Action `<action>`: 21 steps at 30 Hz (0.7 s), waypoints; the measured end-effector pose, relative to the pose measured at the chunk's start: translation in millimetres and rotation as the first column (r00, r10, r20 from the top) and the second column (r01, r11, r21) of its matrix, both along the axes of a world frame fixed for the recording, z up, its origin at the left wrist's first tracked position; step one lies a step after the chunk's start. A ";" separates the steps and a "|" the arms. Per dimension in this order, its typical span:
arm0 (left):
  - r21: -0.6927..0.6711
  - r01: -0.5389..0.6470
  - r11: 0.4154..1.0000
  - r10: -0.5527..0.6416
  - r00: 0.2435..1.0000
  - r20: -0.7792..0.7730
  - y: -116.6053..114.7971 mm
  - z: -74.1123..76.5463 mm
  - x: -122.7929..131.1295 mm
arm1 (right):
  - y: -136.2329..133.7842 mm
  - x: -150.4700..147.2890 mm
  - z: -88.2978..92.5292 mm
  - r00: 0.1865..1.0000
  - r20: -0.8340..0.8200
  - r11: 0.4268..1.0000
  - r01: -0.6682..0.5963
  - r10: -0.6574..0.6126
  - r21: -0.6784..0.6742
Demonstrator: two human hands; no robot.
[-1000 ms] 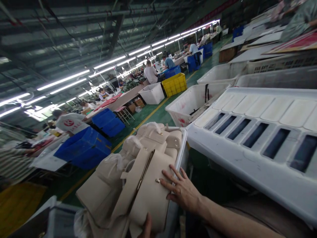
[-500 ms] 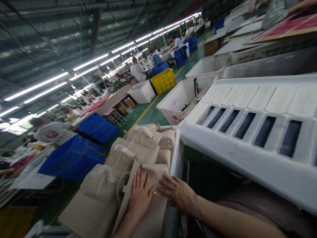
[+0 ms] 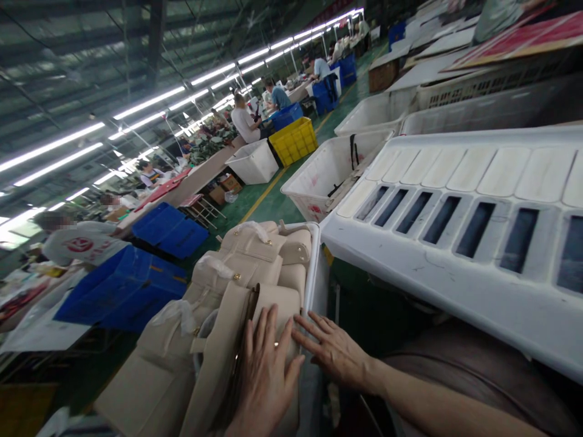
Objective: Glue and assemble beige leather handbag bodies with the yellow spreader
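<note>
- Head view: left hand (image 3: 268,370) flat on beige bag (image 3: 285,298), right hand (image 3: 337,352) near bin's (image 3: 313,267) right edge.
- Grip: both apart, nothing clamped.
- Press evenly; right-fingertip contact unclear.

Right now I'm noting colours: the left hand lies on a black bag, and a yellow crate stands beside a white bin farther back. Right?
The bag under the left hand is beige, not black, as the head view shows; the yellow crate does stand beside the white bin.
</note>
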State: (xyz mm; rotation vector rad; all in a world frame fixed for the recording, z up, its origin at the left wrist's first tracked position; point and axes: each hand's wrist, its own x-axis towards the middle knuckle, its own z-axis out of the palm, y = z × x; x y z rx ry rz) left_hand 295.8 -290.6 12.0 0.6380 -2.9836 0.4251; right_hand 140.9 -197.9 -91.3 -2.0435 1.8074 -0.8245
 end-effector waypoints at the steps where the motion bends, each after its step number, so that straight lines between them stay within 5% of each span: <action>1: 0.005 0.001 1.000 -0.001 1.000 0.008 2.3 -1.0 -0.9 | 3.4 -0.9 1.1 1.000 0.004 1.000 0.015 -0.015 0.009; 16: 0.191 0.014 0.981 -0.038 0.992 0.121 39.9 11.2 -28.0 | 44.6 -15.6 6.7 0.991 0.009 0.983 0.132 -0.134 0.127; 21: 0.182 0.199 0.963 -0.213 0.975 0.064 58.5 9.0 -63.8 | 74.4 -37.0 29.7 0.964 -0.217 0.975 0.185 -0.156 0.123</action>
